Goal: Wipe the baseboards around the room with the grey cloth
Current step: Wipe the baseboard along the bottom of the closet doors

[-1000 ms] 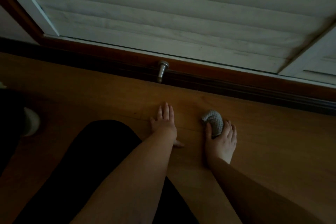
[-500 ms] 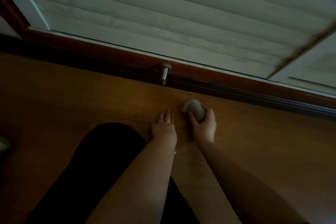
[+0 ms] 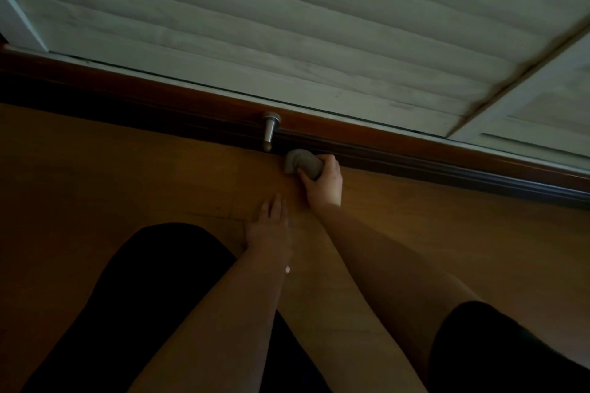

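Wooden floor under flat left hand

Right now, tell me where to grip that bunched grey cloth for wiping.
Grip the bunched grey cloth at its right end, from the floor side, as the right hand does. That leaves the rounded left lobe free against the dark wooden baseboard, beside the metal doorstop.

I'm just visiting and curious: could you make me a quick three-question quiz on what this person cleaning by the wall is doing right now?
1. True or false: the right hand grips the grey cloth.
2. What does the left hand rest on? A) baseboard B) wooden floor C) door stopper
3. Fill in: the cloth lies just right of the metal ____ on the baseboard.

Key: 1 true; 2 B, the wooden floor; 3 door stopper.
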Demonstrator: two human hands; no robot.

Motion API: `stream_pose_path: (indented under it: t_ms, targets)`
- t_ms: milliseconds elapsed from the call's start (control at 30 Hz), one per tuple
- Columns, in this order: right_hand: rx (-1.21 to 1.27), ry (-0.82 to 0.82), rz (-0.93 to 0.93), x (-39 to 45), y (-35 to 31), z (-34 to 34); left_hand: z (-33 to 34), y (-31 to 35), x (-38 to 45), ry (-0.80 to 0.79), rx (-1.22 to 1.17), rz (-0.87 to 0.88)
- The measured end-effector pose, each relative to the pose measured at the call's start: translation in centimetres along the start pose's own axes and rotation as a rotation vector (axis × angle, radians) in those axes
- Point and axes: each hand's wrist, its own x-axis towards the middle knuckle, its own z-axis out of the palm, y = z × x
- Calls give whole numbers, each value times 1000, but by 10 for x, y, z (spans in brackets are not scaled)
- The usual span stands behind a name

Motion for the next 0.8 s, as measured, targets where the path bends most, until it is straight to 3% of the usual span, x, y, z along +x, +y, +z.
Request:
stream_pose_path:
  t_ms: [633, 800]
  targets:
    - [-118, 136, 165, 13, 84, -141, -5, -5, -6, 7, 28, 24]
    - [-90, 248, 293, 8, 95, -160, -8, -1, -5, -6, 56, 7]
